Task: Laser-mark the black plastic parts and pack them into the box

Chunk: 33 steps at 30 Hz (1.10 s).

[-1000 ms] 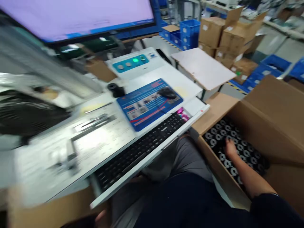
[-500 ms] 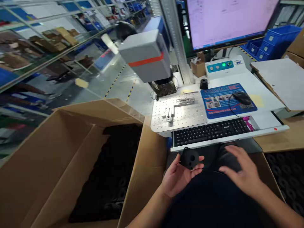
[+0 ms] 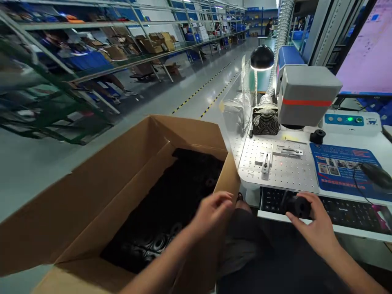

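– Lower right of the frame, before the keyboard: a black part is held by the right hand, fingers closed round its body. Handling?
– Judged rigid, compact and fairly light. The matte surface means little slip is expected. Best gripped round the barrel, bore kept clear.
– Left hand?
– Nothing is held. Fingers loosely curled, over the cardboard box edge, centre frame.
– Box contents?
– Similar black parts are piled inside; the count cannot be told. A black cylinder is stood on the counter, upper right.
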Tool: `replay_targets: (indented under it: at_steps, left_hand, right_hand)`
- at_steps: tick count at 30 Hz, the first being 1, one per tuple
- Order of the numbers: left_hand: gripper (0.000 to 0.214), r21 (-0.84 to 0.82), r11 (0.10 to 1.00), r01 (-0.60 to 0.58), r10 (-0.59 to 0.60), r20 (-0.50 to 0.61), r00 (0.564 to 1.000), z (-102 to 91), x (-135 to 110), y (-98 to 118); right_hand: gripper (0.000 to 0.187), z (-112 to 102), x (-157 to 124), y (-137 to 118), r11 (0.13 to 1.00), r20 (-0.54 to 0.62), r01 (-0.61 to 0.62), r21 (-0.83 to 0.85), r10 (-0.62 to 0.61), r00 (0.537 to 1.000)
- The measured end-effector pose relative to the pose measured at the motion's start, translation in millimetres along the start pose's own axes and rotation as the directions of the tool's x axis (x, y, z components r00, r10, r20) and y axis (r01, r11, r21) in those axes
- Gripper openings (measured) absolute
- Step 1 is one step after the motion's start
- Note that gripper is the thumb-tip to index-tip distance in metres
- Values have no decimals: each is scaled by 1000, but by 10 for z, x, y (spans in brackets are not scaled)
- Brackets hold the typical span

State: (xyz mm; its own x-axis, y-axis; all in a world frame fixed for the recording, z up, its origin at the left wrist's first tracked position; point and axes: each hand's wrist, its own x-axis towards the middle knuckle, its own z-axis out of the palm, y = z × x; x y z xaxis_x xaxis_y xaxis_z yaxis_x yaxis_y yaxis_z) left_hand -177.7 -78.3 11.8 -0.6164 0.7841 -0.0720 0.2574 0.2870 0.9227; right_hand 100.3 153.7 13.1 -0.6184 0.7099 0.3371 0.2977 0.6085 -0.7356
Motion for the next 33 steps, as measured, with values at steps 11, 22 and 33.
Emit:
replay_targets:
  at_steps: [11,22,33]
  left_hand:
    - [76,507,838,202,-127,-180,976,-1570,1876,-1388]
    - [52,751,625,214,-230,-86,969,-1533,2197,-1808]
    - [61,718,630,295,-201,-216,955,-1364,2105,-1886]
  right_hand:
    - [51,414,1607,375,980,108,-117,-160,135,985]
    - [62,703,1860,455,983,117,-75,-166,95,989]
    - [71,831,1805,522,980,34,-61,-192,69,997]
